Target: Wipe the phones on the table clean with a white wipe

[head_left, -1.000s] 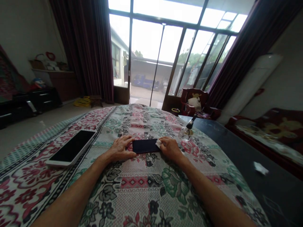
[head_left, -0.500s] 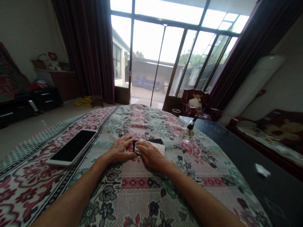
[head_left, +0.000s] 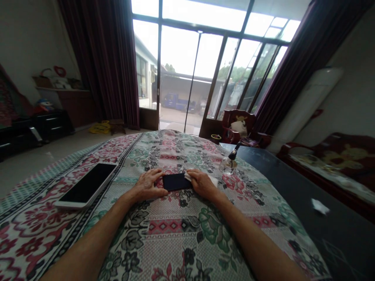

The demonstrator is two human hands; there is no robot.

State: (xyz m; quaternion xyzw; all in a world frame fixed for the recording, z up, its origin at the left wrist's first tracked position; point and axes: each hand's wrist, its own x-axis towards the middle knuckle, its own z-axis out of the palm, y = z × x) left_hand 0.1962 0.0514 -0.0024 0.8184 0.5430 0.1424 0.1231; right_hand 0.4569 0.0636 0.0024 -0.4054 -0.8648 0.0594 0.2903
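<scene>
A dark smartphone (head_left: pixel 175 182) lies flat on the flowered tablecloth (head_left: pixel 172 207) in front of me. My left hand (head_left: pixel 148 185) grips its left end, thumb at the near edge and fingers at the far edge. Over the phone's right end is my right hand (head_left: pixel 202 184), its fingers bent round a folded white cloth (head_left: pixel 215 181). Part of that cloth is hidden under the palm. To the left rests a larger white-framed tablet (head_left: pixel 88 185) with a black screen.
A clear glass bottle with a black spray top (head_left: pixel 230 163) stands to the right of my hands. Beyond the cloth's right edge a dark tabletop (head_left: pixel 281 183) holds a crumpled white piece (head_left: pixel 320 207). A red wooden chair (head_left: pixel 238 124) is near the glass doors.
My right hand and the white cloth have slid right across the phone, uncovering most of its dark screen. My left hand stays at the phone's left end.
</scene>
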